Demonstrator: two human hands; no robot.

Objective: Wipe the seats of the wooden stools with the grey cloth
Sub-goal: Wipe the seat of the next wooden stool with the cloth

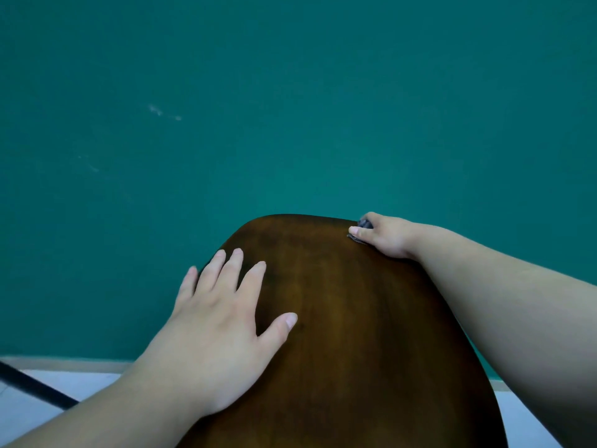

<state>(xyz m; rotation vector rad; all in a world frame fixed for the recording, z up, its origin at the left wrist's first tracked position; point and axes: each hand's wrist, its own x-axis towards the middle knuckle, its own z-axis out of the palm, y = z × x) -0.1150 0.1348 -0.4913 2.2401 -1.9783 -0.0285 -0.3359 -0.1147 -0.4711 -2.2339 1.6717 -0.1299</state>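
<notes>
A dark brown wooden stool seat (349, 318) fills the lower middle of the view, close below me. My left hand (223, 318) lies flat on the seat's left side, fingers spread and straight. My right hand (384, 236) is at the seat's far right corner, fingers curled round a bunched grey cloth (365, 225). Only a small bit of the cloth shows between thumb and fingers, pressed against the seat's edge.
A teal wall (290, 108) stands right behind the stool, with a wooden skirting strip (64, 363) at its foot. White floor tiles (48, 402) show at the bottom left and right. A black bar (32, 388) crosses the floor at lower left.
</notes>
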